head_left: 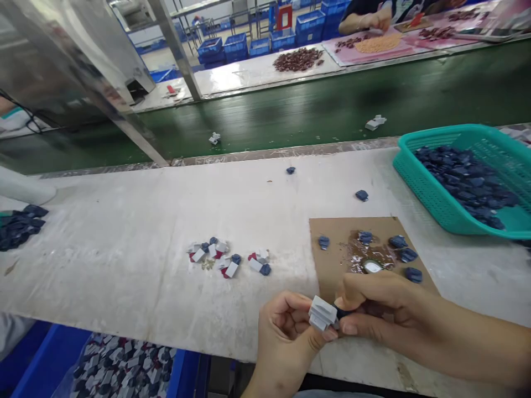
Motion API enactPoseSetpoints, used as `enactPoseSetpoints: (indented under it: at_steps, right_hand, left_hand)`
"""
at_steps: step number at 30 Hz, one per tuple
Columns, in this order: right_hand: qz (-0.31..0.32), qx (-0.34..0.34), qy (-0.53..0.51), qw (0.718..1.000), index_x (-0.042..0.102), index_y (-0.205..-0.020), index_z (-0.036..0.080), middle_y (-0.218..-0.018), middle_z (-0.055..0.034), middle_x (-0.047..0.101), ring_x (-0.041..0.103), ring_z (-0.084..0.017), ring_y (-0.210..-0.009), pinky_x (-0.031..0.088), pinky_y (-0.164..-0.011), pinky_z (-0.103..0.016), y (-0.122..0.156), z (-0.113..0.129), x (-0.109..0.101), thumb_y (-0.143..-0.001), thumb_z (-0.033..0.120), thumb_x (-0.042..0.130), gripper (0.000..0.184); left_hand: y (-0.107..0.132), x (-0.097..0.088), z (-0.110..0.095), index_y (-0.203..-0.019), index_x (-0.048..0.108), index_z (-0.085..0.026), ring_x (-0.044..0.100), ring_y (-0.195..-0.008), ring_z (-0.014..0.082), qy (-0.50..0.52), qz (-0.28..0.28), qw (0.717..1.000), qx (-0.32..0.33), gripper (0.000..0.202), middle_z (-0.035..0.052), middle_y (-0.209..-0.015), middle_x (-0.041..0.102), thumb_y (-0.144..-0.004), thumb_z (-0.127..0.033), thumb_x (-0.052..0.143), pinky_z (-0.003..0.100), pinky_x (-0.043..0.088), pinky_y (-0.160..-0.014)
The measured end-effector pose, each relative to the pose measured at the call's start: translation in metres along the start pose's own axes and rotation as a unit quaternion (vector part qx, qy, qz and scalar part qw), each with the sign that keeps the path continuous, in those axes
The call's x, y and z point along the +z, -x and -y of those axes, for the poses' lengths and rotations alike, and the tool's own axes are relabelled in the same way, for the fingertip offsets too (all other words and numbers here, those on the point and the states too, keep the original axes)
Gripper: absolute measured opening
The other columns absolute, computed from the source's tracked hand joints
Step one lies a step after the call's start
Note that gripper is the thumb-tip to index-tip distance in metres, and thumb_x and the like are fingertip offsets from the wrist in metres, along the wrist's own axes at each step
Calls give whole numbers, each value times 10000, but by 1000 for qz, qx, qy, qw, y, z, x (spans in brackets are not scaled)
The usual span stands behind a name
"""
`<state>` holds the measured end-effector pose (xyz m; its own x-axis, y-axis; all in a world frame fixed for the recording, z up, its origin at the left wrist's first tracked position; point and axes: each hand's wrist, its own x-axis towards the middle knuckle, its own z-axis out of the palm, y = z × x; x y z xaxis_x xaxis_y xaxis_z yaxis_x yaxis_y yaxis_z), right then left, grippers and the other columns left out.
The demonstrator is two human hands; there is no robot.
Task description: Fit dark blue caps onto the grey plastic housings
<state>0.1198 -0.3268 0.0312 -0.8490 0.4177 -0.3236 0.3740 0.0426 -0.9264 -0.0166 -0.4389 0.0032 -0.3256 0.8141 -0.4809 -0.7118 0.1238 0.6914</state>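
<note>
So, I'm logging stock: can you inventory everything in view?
White piece: one, white, low centre
Blue piece: one, blue, beside white piece
Table: one, white, foreground
Board: one, brown, on table
Board pieces: five visible, blue, on board
Disc: one, whitish, on board
Loose pieces: two, blue, beyond board
Clusters: several, white, red, blue, left of board
Basket: one, green, right
Basket pieces: many, blue, inside
Pile: one, dark, left edge
Bin: one, blue, lower left
Bin pieces: many, mixed, inside
Belt: one, green, beyond table
Belt pieces: two, white, on belt
Heaps: several, brown and tan, far side
Crates: several, blue, background
Co-worker: one, dark clothes, top right
Left hand: one, bare, on white piece
Right hand: one, bare, on blue piece
</note>
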Motion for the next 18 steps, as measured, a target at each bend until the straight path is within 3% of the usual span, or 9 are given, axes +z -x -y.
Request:
enactPoseSetpoints:
  at_steps: [5, 7, 9, 11, 13, 15, 16, 18]
  right_hand:
    - [58, -28, 6, 998, 470, -730, 214, -634, 36, 516, 434, -104, -578, 316, -490, -219, -38, 4, 18, -977, 433, 541, 339]
    - [54, -38, 10, 998, 478, -735, 215, -650, 27, 539, 462, -112, -597, 334, -510, -221, -54, 1, 29, -970, 411, 534, 311]
    - [44, -50, 12, 998, 484, -767, 223, -636, 35, 518, 465, -117, -586, 341, -517, -223, -70, -8, 36, -963, 394, 522, 263]
    - [25, -73, 35, 996, 481, -805, 232, -611, 48, 502, 470, -120, -556, 340, -509, -224, -83, -19, 37, -973, 360, 506, 213]
    - [7, -105, 95, 990, 496, -828, 234, -634, 39, 565, 533, -129, -561, 364, -512, -227, -94, -31, 33, -981, 309, 515, 172]
    - [-6, -146, 172, 974, 539, -835, 235, -719, 20, 660, 625, -145, -610, 418, -533, -232, -103, -41, 29, -962, 244, 557, 129]
    - [-12, -167, 210, 963, 563, -844, 238, -775, 14, 696, 665, -154, -650, 451, -551, -234, -107, -45, 29, -944, 211, 581, 105]
    - [-43, -229, 281, 931, 593, -868, 242, -851, 10, 732, 709, -166, -695, 504, -575, -243, -112, -53, 35, -917, 152, 593, 102]
  left_hand:
    - [0, -33, -5, -659, 666, -181, 695, -570, 128, -45, -50, 997, 23, 398, 9, -616, 755, -547, -367, 1000, 208, 548, -583]
    - [2, -51, -20, -678, 703, -181, 702, -579, 149, -107, -65, 992, 11, 371, 31, -625, 766, -563, -392, 985, 210, 522, -553]
    - [2, -67, -51, -696, 762, -182, 675, -552, 148, -244, -42, 969, 13, 309, 43, -625, 765, -596, -392, 965, 208, 480, -520]
    - [-10, -75, -97, -756, 811, -197, 625, -504, 136, -419, -17, 904, 81, 263, 35, -623, 756, -642, -397, 937, 220, 449, -500]
    - [-45, -69, -152, -890, 826, -214, 629, -532, 154, -561, -49, 798, 213, 267, 33, -685, 765, -755, -443, 854, 249, 471, -535]
    - [-105, -51, -205, -1083, 790, -205, 702, -729, 205, -637, -135, 685, 326, 316, 72, -886, 793, -929, -453, 670, 292, 534, -701]
    - [-143, -39, -228, -1201, 742, -209, 718, -930, 230, -666, -176, 641, 339, 333, 95, -1094, 783, -990, -415, 587, 312, 540, -836]
    - [-220, -14, -259, -1353, 636, -157, 603, -1274, 277, -682, -194, 617, 341, 382, 165, -1405, 645, -1015, -319, 563, 367, 453, -1066]
